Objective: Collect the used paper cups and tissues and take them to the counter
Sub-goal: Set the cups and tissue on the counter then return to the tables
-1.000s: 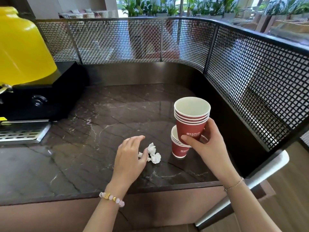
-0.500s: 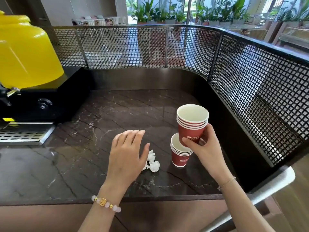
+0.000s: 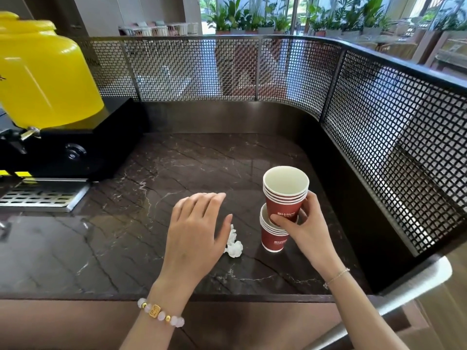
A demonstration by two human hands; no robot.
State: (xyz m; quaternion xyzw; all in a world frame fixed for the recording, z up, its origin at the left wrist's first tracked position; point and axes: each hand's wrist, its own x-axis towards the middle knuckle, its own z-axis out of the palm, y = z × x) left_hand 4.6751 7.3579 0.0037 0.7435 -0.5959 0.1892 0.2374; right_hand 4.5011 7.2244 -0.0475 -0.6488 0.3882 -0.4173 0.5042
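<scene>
Bright daylight from the windows [image 3: 316, 13] behind the mesh screen [image 3: 227, 69] glints off the dark marble counter [image 3: 197, 160]; wide-angle distortion bends the edges, focus sharp

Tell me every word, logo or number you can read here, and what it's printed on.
"Hilton" in white, on the held stack of red cups in the right hand; the smaller line beneath it is too blurred to read.
White print on the lower cup stack on the counter: too blurred to read.
Gold charm on the bracelet: engraved marks, unreadable.
</scene>
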